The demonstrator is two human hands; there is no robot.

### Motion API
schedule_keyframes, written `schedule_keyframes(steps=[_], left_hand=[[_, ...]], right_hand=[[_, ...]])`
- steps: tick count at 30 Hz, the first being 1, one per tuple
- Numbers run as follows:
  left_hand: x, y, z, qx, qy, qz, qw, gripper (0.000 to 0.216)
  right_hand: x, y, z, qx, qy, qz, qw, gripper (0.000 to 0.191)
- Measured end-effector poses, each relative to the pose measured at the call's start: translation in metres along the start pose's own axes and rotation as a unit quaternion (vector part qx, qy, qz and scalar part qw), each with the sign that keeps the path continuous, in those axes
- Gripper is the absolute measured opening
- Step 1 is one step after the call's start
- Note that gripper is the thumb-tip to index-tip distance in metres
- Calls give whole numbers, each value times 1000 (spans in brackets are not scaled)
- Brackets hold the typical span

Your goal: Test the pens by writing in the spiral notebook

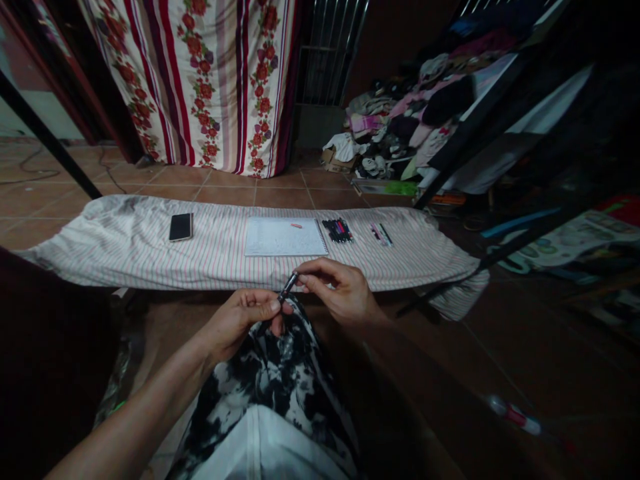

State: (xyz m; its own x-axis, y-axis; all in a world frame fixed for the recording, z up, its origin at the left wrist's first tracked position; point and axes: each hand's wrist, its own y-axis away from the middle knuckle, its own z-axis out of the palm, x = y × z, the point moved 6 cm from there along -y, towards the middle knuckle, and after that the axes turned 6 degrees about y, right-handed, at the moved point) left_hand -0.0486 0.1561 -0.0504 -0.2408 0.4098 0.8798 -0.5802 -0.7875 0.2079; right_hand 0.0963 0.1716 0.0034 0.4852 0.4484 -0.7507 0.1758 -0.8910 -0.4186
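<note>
The person is holding a dark pen [289, 287] between both hands, above the lap and just in front of the near edge of the table [125, 247]. The left hand [243, 320] is curling around the lower end of the pen, with the thumb and forefinger pressing together on the barrel. The right hand [343, 293] is pinching the upper end, its fingers [313, 270] closing on the tip while the other fingers are bending loosely behind. The pen is tilting, with its upper end pointing toward the table, and it is not touching the table. Whether its cap is on cannot be told.

Under the hands, a black-and-white patterned garment [280, 380] is covering the person's lap.

The table is low and long, and a striped cloth is draping over it. A smartphone [181, 227] is lying face up on its left part. A spiral notebook [285, 237] is lying open near the middle, directly beyond the hands, and a small red object [297, 225] is resting on its page. Just right of the notebook, a cluster of pens [339, 230] is lying together, and two more pens [381, 233] are lying a little further right, apart from the cluster.

Behind the table, a floral striped curtain [210, 80] is hanging down to the tiled floor [280, 193]. A pile of clothes [410, 120] is spreading across the far right. A small bottle-like object [515, 415] is lying on the floor at the lower right, too blurred to name.
</note>
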Motion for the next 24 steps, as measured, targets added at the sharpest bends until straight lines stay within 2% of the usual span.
schedule_keyframes(steps=[6, 10, 20, 24], left_hand=[[1, -2, 0, -16, 19, -4, 1000, 25], [4, -2, 1, -26, 26, -20, 999, 27], [5, 0, 2, -57, 29, -29, 998, 26], [5, -2, 0, -62, 24, -24, 998, 26]], right_hand=[[-14, 0, -6, -2, 134, -174, 975, 12], [-22, 1, -9, -15, 194, -244, 950, 16], [-31, -4, -15, -96, 230, -295, 922, 23], [-31, -6, -16, -115, 227, -286, 924, 22]])
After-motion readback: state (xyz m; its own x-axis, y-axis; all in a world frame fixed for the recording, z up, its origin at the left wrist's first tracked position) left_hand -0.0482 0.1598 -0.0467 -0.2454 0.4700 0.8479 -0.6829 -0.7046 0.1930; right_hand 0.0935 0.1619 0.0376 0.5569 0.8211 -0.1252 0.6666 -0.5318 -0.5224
